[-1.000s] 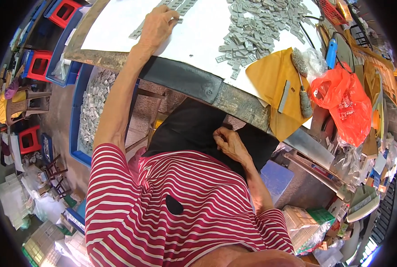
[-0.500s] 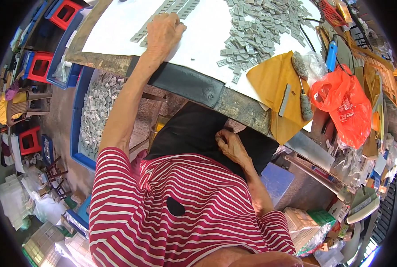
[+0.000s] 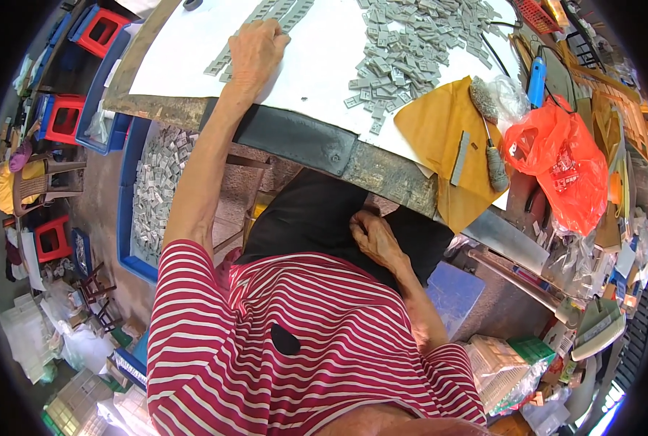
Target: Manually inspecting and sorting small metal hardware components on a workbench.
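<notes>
Left hand (image 3: 258, 56) bends over tile rows (image 3: 274, 10) at eleven o'clock; right hand (image 3: 376, 237) curls; both grips unclear. Light nudges seem best.

Bare lane between rows and pile

A broad bare strip of white paper (image 3: 324, 65) runs between the rows (image 3: 292, 14) and the pile (image 3: 404, 58), with only a dark speck (image 3: 304, 99) in it. The left hand (image 3: 257, 52) covers part of the rows; more bare paper lies to its left. On the right, an envelope (image 3: 426, 120), a brush (image 3: 482, 98) and a red bag (image 3: 564, 167) crowd the way, a blue handle (image 3: 537, 81) just beyond. The table edge (image 3: 393, 185) stands between the right hand (image 3: 375, 236) and the paper.
</notes>
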Available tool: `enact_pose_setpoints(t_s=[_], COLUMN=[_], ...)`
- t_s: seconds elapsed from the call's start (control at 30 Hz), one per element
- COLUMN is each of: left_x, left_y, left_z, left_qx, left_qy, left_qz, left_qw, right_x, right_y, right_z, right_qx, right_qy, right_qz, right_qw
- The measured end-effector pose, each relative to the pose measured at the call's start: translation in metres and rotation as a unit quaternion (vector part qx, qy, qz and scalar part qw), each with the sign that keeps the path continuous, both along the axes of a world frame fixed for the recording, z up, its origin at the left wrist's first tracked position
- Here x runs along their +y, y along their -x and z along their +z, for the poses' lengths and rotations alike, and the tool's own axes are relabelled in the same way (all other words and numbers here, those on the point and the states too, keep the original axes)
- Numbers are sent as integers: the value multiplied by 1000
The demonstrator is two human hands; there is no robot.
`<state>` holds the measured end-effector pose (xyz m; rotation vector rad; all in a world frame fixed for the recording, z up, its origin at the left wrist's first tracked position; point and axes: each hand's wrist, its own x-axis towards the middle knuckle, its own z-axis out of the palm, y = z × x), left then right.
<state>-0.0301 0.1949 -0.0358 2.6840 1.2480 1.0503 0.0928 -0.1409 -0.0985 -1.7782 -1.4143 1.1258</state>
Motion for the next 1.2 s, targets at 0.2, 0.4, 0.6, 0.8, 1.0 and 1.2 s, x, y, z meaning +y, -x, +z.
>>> enact_pose_setpoints(t_s=[0.2,0.4,0.6,0.8,1.0,1.2], left_x=[0,-3,-41,-87,-109,-119], left_y=[0,-1,-18,-58,-57,-50], left_z=[1,2,29,33,29,25], left_qx=[35,41,-66,-74,-90,-93], left_qy=[-24,-55,98,181,157,149], left_qz=[21,15,-113,-255,-256,-218], left_qw=[999,998,987,947,950,960], right_x=[-1,-3,-14,-24,-19,25], right_y=[0,0,-8,-20,-41,-129], right_z=[-2,-5,-11,38,127,115], right_qx=[-23,-59,-116,-64,99,-268], right_qy=[-8,-52,-25,-84,-99,-206], right_qz=[22,10,-26,-36,-90,-259], right_qw=[999,997,993,994,986,905])
